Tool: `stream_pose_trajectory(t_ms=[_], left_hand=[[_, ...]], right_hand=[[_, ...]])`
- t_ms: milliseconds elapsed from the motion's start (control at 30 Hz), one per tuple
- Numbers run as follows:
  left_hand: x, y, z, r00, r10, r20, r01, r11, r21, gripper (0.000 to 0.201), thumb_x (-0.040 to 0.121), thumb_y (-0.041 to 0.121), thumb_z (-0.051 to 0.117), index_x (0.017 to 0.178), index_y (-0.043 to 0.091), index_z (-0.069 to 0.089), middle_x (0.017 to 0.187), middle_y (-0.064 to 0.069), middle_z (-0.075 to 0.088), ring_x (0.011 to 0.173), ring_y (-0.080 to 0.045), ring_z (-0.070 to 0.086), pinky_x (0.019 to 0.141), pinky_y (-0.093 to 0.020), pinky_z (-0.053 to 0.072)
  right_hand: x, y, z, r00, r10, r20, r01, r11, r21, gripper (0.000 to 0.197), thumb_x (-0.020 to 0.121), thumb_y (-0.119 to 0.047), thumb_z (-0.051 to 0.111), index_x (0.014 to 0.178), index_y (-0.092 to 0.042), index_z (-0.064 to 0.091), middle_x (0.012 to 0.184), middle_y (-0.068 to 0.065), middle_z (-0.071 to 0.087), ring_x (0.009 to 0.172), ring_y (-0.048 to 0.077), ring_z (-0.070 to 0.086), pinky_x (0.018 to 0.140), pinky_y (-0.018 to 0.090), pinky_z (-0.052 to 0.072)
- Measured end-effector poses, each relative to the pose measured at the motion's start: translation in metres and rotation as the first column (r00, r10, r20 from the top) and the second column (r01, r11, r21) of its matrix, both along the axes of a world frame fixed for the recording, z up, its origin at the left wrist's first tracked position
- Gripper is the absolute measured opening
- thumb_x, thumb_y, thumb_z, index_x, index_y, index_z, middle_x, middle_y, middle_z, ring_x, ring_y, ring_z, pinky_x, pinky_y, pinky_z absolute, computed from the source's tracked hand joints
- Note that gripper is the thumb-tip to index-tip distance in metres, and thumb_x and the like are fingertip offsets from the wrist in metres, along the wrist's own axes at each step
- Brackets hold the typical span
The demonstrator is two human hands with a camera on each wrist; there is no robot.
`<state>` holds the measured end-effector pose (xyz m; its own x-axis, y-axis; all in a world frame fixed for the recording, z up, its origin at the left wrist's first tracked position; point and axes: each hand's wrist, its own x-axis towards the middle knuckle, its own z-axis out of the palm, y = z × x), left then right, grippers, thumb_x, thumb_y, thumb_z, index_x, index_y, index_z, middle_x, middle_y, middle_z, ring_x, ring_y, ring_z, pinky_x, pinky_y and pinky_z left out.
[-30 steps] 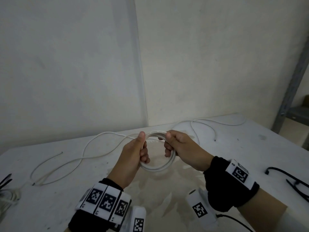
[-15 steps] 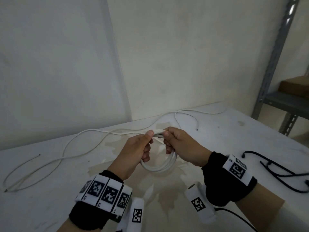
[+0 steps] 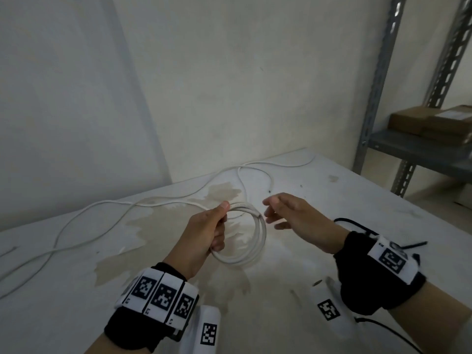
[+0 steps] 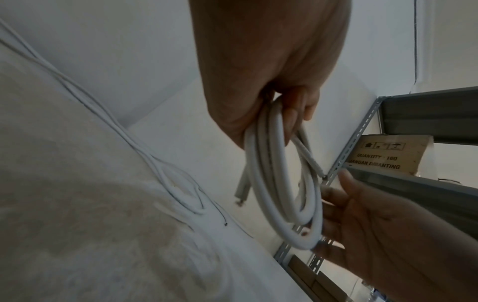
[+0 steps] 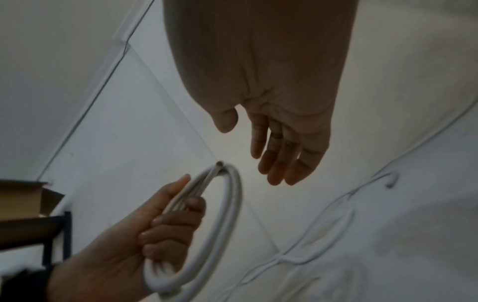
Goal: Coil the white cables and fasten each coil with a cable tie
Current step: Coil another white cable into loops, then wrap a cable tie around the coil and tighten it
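A white cable wound into a small coil (image 3: 255,241) hangs above the table, and my left hand (image 3: 207,233) grips its left side with thumb on top. The same coil (image 4: 282,183) shows several turns under my left hand (image 4: 271,77) in the left wrist view. My right hand (image 3: 288,213) hovers just right of the coil, fingers straight and apart from it, holding nothing. In the right wrist view my right hand (image 5: 274,147) is spread open above the coil (image 5: 227,204). Loose white cables (image 3: 115,208) lie stretched over the table behind.
The white table (image 3: 332,200) has a brownish stain in the middle. Black cable ties (image 3: 357,226) lie at the right, partly hidden by my right wrist. A grey metal shelf (image 3: 421,146) with cardboard boxes (image 3: 434,121) stands beyond the table's right edge. Walls close the back.
My right hand let go of the coil and moved a little to the right, opening its fingers. My left hand keeps hold of the coil. The head view swung to the right.
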<state>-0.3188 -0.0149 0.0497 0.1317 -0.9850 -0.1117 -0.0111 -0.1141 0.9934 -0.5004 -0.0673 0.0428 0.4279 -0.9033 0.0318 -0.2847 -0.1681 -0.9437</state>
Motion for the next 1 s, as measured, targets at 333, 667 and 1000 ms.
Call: stream_pose_trajectory(t_ms=[333, 667, 1000], left_hand=[[-0.029, -0.01, -0.004, 1.0, 0.0, -0.018, 0.001, 1.0, 0.019, 0.031, 0.093, 0.031, 0.048, 0.07, 0.011, 0.045, 0.042, 0.006, 0.026, 0.035, -0.007, 0.022, 0.037, -0.017, 0.023], [-0.036, -0.011, -0.002, 1.0, -0.001, -0.002, 0.001, 1.0, 0.017, 0.03, 0.093, 0.031, 0.05, 0.071, 0.01, 0.046, 0.044, 0.005, 0.025, 0.037, -0.008, 0.021, 0.038, -0.017, 0.024], [-0.018, -0.001, 0.003, 0.998, 0.063, 0.007, -0.063, 0.998, 0.005, 0.031, 0.093, 0.03, 0.05, 0.071, 0.009, 0.047, 0.045, 0.004, 0.025, 0.036, -0.008, 0.022, 0.038, -0.017, 0.024]], right_hand=[[-0.108, -0.023, -0.013, 0.644, -0.155, -0.749, 0.022, 0.983, -0.185, 0.011, 0.09, -0.024, 0.055, 0.091, -0.014, 0.049, 0.096, 0.001, 0.05, 0.085, 0.015, 0.045, 0.062, 0.016, 0.033], [-0.114, -0.03, -0.018, 0.326, -0.035, -0.945, 0.036, 0.999, -0.025, 0.008, 0.088, -0.009, 0.051, 0.081, -0.008, 0.048, 0.083, 0.004, 0.046, 0.074, 0.017, 0.046, 0.052, 0.018, 0.033], [-0.051, -0.041, -0.025, 0.405, -0.052, -0.913, -0.087, 0.992, -0.095, 0.015, 0.088, -0.004, 0.047, 0.097, -0.001, 0.059, 0.099, 0.01, 0.058, 0.079, 0.022, 0.051, 0.055, 0.02, 0.035]])
